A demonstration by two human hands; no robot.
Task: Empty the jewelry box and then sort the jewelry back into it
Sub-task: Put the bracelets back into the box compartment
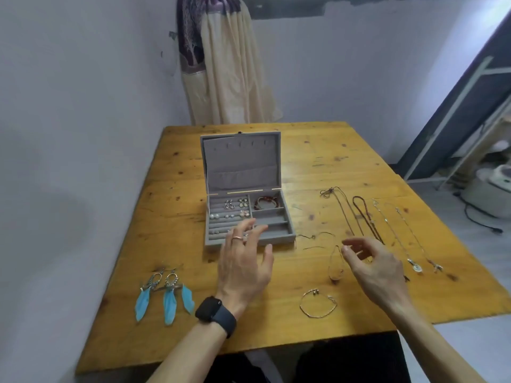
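Observation:
The grey jewelry box stands open on the wooden table. Its left section holds several earrings in ring rolls, and a red bead bracelet lies in its top right compartment. My left hand hovers over the box's front edge with its fingers spread and relaxed, a ring on one finger. To the right of the box, my right hand has curled fingers and pinches the top of a thin cord bracelet.
Two blue feather earrings lie at the front left. A silver bangle lies near the front edge. Several necklaces are laid out at the right, two with pendants. A curtain hangs behind the table.

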